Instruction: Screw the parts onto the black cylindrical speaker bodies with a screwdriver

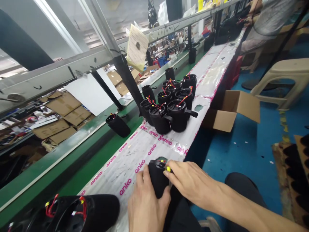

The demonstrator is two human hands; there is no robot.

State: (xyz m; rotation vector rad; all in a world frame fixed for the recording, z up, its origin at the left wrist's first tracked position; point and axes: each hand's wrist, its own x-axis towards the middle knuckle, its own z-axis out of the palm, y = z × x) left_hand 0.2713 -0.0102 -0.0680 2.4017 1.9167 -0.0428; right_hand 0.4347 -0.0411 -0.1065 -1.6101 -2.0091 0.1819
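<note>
One near-edge cylinder [158, 183], left fingers [147, 175] clasping, right fingers [174, 166] pinching connector [168, 169], bare bench [145, 149] beyond

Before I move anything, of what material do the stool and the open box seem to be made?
Stool: probably moulded plastic, beige, smooth with a slight sheen; its rounded edges and one-piece legs suggest this.
Open box: brown cardboard, matt; the thin, folded-out flaps show it.
</note>
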